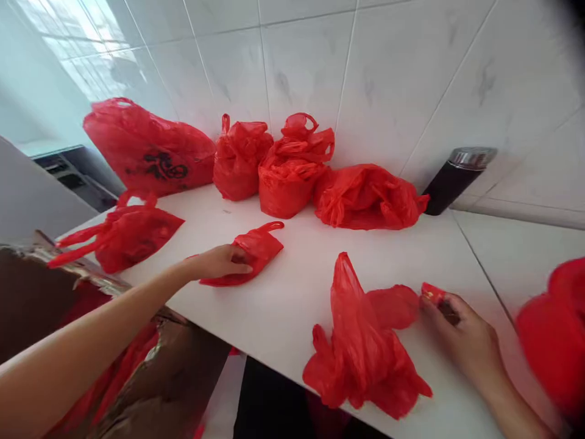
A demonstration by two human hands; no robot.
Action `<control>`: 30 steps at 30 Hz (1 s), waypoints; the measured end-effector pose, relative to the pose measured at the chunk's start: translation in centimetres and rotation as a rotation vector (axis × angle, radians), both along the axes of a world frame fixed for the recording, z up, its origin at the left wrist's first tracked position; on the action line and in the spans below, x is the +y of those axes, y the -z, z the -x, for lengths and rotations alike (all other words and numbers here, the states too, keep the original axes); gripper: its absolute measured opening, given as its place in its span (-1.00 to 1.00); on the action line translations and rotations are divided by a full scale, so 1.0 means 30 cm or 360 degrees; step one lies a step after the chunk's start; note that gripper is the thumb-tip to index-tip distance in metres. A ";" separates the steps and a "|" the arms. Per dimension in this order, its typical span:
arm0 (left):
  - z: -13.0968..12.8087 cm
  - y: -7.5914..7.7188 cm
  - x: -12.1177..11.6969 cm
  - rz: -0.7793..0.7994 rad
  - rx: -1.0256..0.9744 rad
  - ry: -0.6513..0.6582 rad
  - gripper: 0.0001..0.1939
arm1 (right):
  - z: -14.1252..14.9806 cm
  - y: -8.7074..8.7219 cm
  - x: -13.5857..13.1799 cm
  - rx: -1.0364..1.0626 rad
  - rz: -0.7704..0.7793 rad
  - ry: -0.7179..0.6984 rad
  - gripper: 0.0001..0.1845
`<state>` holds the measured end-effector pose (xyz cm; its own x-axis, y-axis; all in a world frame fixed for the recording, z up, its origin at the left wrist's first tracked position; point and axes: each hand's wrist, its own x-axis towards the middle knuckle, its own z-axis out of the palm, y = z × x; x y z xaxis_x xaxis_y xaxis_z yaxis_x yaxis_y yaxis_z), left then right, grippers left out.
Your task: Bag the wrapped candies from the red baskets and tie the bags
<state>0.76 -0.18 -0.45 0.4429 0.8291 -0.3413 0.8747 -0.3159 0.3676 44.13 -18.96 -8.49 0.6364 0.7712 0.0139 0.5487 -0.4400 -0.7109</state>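
My left hand [219, 261] reaches across the white counter [292, 292] and lies on a small flat red plastic bag [256, 250], fingers curled onto its near edge. My right hand [461, 332] rests on the counter at the right, fingers pinched on a small red piece [432, 294] at the corner of a crumpled red plastic bag [361, 341] that lies near the counter's front edge.
Several filled red bags [292, 167] stand along the tiled wall, a large one [146, 149] at the left. Another flat red bag [123, 235] lies at the counter's left end. A dark flask [454, 180] leans at the wall. A cardboard box [91, 329] stands below left; something red and blurred [555, 329] at right.
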 end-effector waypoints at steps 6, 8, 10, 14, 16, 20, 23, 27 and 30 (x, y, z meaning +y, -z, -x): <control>-0.125 0.072 -0.039 -0.0377 0.0016 -0.0099 -0.72 | 0.003 0.007 -0.004 -0.0018 -0.0124 -0.0083 -0.59; -0.149 0.083 -0.052 -0.0441 0.0014 -0.0103 -0.72 | 0.000 0.008 -0.006 -0.0001 -0.0127 -0.0093 -0.62; -0.164 0.090 -0.064 -0.0500 0.0013 -0.0101 -0.72 | -0.003 0.010 -0.009 0.0028 -0.0139 -0.0117 -0.65; -0.179 0.101 -0.077 -0.0616 0.0036 -0.0094 -0.74 | -0.010 0.021 -0.008 0.0083 -0.0199 -0.0158 -0.68; -0.184 0.105 -0.079 -0.0657 0.0056 -0.0085 -0.74 | -0.011 0.027 -0.005 0.0133 -0.0258 -0.0161 -0.69; -0.198 0.103 -0.081 -0.0698 0.0098 -0.0009 -0.74 | -0.012 0.030 0.000 0.0282 -0.0467 -0.0252 -0.72; -0.205 0.096 -0.081 -0.0711 0.0132 0.0048 -0.72 | -0.010 0.022 0.001 0.0351 -0.0550 -0.0285 -0.74; -0.214 0.085 -0.082 -0.0738 0.0256 0.0120 -0.72 | -0.005 0.010 0.002 0.0362 -0.0557 -0.0298 -0.77; -0.226 0.073 -0.096 -0.0787 0.0382 0.0193 -0.65 | -0.003 0.009 0.004 0.0360 -0.0584 -0.0282 -0.77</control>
<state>7.54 -3.05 -2.64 0.5026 0.8640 -0.0280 0.8623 -0.5034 -0.0543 44.23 -18.83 -8.75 0.5136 0.8385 0.1821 0.4059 -0.0504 -0.9125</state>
